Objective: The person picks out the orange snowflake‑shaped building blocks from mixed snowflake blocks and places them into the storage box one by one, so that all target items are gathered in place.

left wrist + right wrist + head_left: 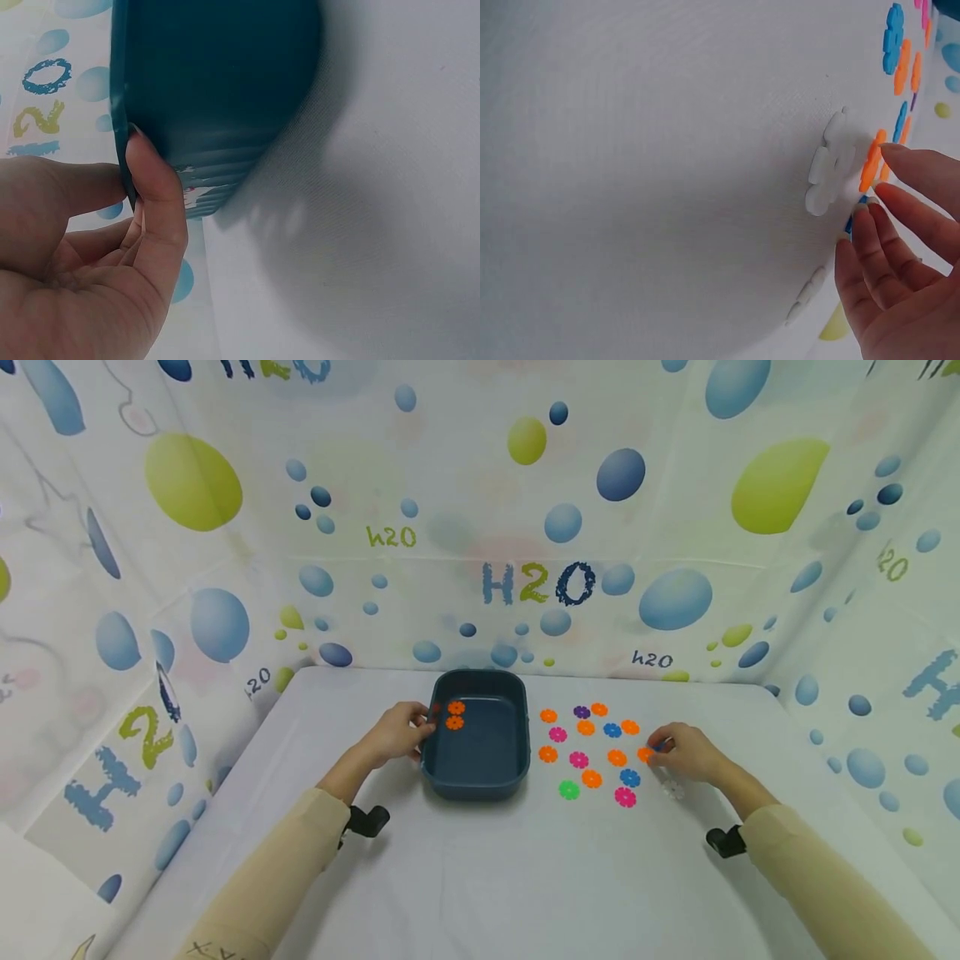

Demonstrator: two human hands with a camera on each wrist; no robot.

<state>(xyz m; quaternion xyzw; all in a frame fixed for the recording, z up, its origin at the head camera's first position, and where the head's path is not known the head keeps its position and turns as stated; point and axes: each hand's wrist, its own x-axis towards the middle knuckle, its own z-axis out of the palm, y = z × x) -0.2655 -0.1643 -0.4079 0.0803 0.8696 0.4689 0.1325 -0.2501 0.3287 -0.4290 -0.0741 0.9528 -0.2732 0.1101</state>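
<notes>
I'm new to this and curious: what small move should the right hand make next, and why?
Probably pinch the orange flower and lift it toward the bin: the right hand has its fingertips right by that flower, the left hand grips the bin's rim, and other orange flowers already lie inside.

Blue flower [659,747] mostly hidden by right hand [688,753] towards right edge of table [480,877], grip on orange flower [644,756] unclear, bin [217,67] cut off atop left wrist view, sleeves [266,877] cropped by head view's bottom
</notes>
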